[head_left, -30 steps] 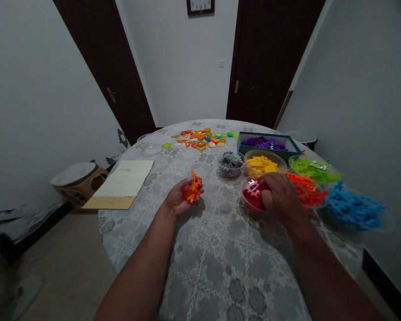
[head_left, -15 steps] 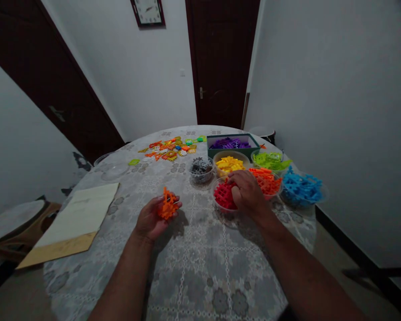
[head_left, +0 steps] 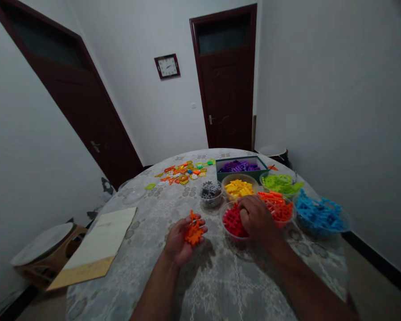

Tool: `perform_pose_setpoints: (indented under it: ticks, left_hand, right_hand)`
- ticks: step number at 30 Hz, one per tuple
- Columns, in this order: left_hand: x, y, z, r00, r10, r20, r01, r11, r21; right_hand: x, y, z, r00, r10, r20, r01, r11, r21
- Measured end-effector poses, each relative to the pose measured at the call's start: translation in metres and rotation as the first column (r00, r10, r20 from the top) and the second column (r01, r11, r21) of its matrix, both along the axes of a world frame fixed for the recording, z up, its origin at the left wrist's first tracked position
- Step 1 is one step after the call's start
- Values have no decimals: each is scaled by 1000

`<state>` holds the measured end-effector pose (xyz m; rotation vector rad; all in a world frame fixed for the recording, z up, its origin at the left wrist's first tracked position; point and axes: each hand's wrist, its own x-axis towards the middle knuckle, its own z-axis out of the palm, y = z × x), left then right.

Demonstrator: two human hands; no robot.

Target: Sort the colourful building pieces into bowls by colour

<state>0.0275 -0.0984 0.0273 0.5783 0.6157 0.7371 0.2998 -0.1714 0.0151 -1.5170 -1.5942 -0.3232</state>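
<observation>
Several orange interlocking plastic pieces (head_left: 194, 231) lie in my left hand (head_left: 180, 243), fingers curled around them above the tablecloth. My right hand (head_left: 256, 219) reaches into the clear bowl of red interlocking pieces (head_left: 234, 221), its fingers bent down at the right side of the pile. Its fingertips are hidden, so I cannot see what they pinch. Behind the right hand is a bowl of orange-red pieces (head_left: 278, 207). Yellow pieces (head_left: 239, 188) fill a bowl just beyond, and grey pieces (head_left: 211, 190) sit in a smaller one to its left.
A box of purple pieces (head_left: 239, 166), a bowl of lime green pieces (head_left: 280, 183) and a bowl of blue pieces (head_left: 319, 211) stand farther back and right. Loose mixed pieces (head_left: 183, 173) spread across the far left. An open notepad (head_left: 102, 236) overhangs the left edge.
The camera view has tilted up and turned left, so the whole table appears lower and farther right. My right hand stays at the red bowl; my left hand still holds the orange pieces.
</observation>
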Motion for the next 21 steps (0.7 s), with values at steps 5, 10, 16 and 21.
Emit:
perform_pose_setpoints:
  ticks: [5, 10, 16, 21]
  left_hand:
    - [34, -14, 7, 1000, 21, -14, -21, 999, 32]
    - [59, -38, 10, 998, -53, -42, 60, 980, 191]
    - [56, -44, 2, 991, -105, -78, 123, 949, 289]
    - [46, -41, 2, 981, -124, -151, 167, 932, 321]
  right_hand:
    - [-13, -8, 12, 996, 54, -65, -46, 992, 116]
    - [-35, -25, 28, 966, 255, -45, -246, 958, 150]
    - [-57, -31, 27, 912, 404, -66, -407, 912, -44]
    - [-58, -34, 23, 893, 431, -126, -443, 893, -85]
